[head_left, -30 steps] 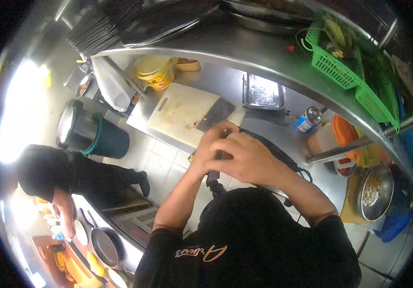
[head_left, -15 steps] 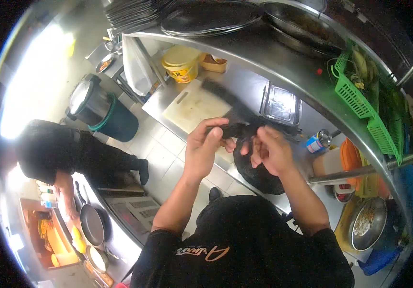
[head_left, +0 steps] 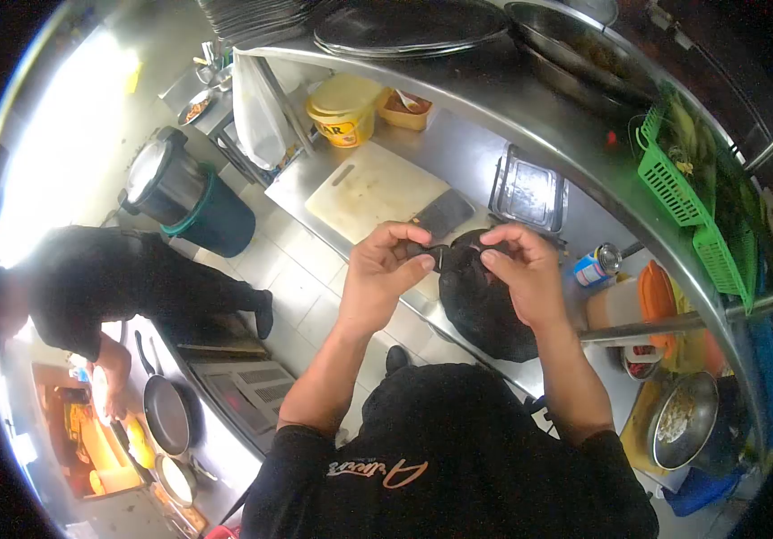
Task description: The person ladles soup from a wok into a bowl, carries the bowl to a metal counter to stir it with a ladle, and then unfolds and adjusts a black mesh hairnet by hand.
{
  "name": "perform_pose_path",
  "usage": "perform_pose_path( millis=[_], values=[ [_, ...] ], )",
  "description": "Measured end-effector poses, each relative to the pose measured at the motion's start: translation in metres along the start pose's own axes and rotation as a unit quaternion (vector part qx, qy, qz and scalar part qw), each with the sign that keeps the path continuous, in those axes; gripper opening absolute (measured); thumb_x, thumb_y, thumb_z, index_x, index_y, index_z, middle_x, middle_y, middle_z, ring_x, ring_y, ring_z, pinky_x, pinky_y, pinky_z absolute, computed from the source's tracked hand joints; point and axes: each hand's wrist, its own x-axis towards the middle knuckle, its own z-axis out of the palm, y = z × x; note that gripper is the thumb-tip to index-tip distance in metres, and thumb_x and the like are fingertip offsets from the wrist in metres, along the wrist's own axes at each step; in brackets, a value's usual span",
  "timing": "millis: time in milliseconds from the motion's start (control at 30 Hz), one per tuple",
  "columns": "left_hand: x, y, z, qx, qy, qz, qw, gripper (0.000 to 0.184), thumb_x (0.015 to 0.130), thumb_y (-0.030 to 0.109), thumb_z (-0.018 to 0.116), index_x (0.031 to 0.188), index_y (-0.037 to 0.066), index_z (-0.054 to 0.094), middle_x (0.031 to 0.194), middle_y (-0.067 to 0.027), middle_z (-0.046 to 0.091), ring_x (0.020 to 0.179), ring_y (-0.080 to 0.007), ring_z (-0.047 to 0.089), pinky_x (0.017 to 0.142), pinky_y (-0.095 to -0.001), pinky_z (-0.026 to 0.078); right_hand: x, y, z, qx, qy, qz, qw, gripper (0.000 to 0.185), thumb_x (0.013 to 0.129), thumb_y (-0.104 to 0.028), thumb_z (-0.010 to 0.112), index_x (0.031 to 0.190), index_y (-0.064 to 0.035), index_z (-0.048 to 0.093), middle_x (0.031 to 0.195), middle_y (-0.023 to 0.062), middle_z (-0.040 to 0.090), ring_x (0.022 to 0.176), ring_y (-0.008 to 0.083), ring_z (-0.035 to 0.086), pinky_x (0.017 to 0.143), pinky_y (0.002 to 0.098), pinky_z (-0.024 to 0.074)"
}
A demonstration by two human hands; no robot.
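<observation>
My left hand (head_left: 390, 267) is closed, thumb and fingers pinching one end of a narrow black strap (head_left: 441, 258) that has a small shiny buckle-like piece. Opposite it, my right hand (head_left: 518, 269) pinches the other side at the edge of a rounded black cloth item (head_left: 485, 316). This item hangs below my fingers by the counter edge; its exact kind is unclear. Just beyond my hands lies a white cutting board (head_left: 373, 184) with a dark grey flat piece (head_left: 445, 214) on its near corner.
A clear tray (head_left: 528, 190), a can (head_left: 597, 265) and a yellow tub (head_left: 343, 110) stand on the steel counter. Green baskets (head_left: 674, 184) sit on the shelf above. To the left, another person (head_left: 104, 278) bends by a frying pan (head_left: 169, 413).
The black item has swung down and now hangs below my hands, uncovering more of the cutting board. My right hand has risen slightly. The other person's hand has moved lower.
</observation>
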Motion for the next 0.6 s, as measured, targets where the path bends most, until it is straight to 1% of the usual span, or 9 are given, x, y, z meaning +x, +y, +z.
perform_pose_path(
  millis=[100,200,300,333,400,467,500,567,600],
  values=[
    [-0.004,0.006,-0.004,0.029,-0.069,-0.063,0.995,0.019,0.081,-0.006,0.060,0.099,0.000,0.055,0.090,-0.0036,0.058,0.073,-0.0085,0.056,0.062,-0.0206,0.048,-0.001,-0.002,0.014,0.147,0.048,-0.065,0.986,0.028,0.077,0.008,0.061,0.101,-0.0045,0.054,0.089,0.0052,0.058,0.075,0.0126,0.057,0.073,0.0257,0.0504],
    [-0.006,-0.001,-0.011,0.058,-0.072,-0.080,0.993,0.019,0.082,-0.007,0.058,0.098,0.002,0.054,0.089,-0.0027,0.058,0.073,-0.0065,0.056,0.063,-0.0178,0.045,-0.004,0.010,0.008,0.261,0.063,-0.040,0.962,0.027,0.077,0.007,0.059,0.100,-0.0059,0.053,0.087,0.0058,0.058,0.082,0.0162,0.057,0.082,0.0329,0.0479],
    [-0.007,0.003,-0.004,0.091,-0.043,-0.055,0.993,0.016,0.081,-0.004,0.057,0.096,0.001,0.056,0.082,-0.0039,0.059,0.069,-0.0086,0.057,0.061,-0.0203,0.045,0.000,0.009,0.004,0.379,-0.067,-0.141,0.912,0.029,0.079,0.003,0.057,0.105,-0.0078,0.051,0.085,0.0059,0.057,0.082,0.0191,0.056,0.087,0.0414,0.0454],
    [-0.007,0.002,-0.004,0.162,-0.064,-0.038,0.984,0.015,0.080,-0.004,0.057,0.095,0.000,0.057,0.082,-0.0053,0.059,0.069,-0.0104,0.058,0.061,-0.0219,0.045,0.001,0.009,0.004,0.371,-0.083,-0.146,0.913,0.030,0.082,0.000,0.055,0.109,-0.0090,0.048,0.086,0.0055,0.056,0.082,0.0193,0.054,0.088,0.0450,0.0441],
    [-0.007,0.001,-0.004,0.300,-0.106,-0.003,0.948,0.013,0.079,-0.002,0.057,0.092,-0.001,0.058,0.081,-0.0080,0.061,0.068,-0.0140,0.059,0.061,-0.0251,0.045,-0.002,0.000,0.007,0.371,-0.042,-0.118,0.920,0.030,0.083,-0.001,0.055,0.111,-0.0094,0.047,0.087,0.0057,0.056,0.081,0.0186,0.052,0.086,0.0438,0.0449],
    [-0.008,0.009,-0.001,0.348,-0.066,-0.005,0.935,0.014,0.077,-0.001,0.057,0.091,-0.002,0.059,0.084,-0.0107,0.061,0.072,-0.0183,0.061,0.063,-0.0278,0.046,0.003,0.011,-0.003,0.343,-0.020,-0.122,0.931,0.032,0.086,-0.002,0.053,0.116,-0.0095,0.045,0.093,0.0073,0.055,0.085,0.0186,0.053,0.084,0.0397,0.0459],
    [-0.008,0.016,0.000,0.372,-0.046,-0.005,0.927,0.014,0.076,0.000,0.058,0.091,-0.002,0.059,0.085,-0.0120,0.061,0.073,-0.0205,0.061,0.064,-0.0292,0.047,0.009,0.014,-0.009,0.294,0.042,-0.079,0.952,0.033,0.086,-0.003,0.053,0.118,-0.0092,0.045,0.095,0.0078,0.056,0.086,0.0183,0.054,0.084,0.0381,0.0460],
    [0.000,0.027,-0.002,0.414,-0.049,0.112,0.902,0.014,0.074,-0.005,0.055,0.087,-0.001,0.057,0.089,-0.0132,0.061,0.077,-0.0232,0.062,0.067,-0.0295,0.048,0.015,0.019,-0.019,0.189,0.166,0.010,0.968,0.035,0.087,-0.003,0.054,0.120,-0.0087,0.044,0.100,0.0088,0.056,0.089,0.0178,0.055,0.083,0.0347,0.0462],
    [0.006,0.031,-0.007,0.416,-0.051,0.175,0.891,0.014,0.073,-0.006,0.055,0.085,-0.001,0.057,0.089,-0.0132,0.061,0.077,-0.0232,0.062,0.068,-0.0298,0.048,0.014,0.024,-0.025,0.100,0.146,0.050,0.983,0.038,0.087,-0.005,0.054,0.124,-0.0083,0.045,0.110,0.0096,0.057,0.100,0.0178,0.056,0.088,0.0312,0.0449]
  ],
)
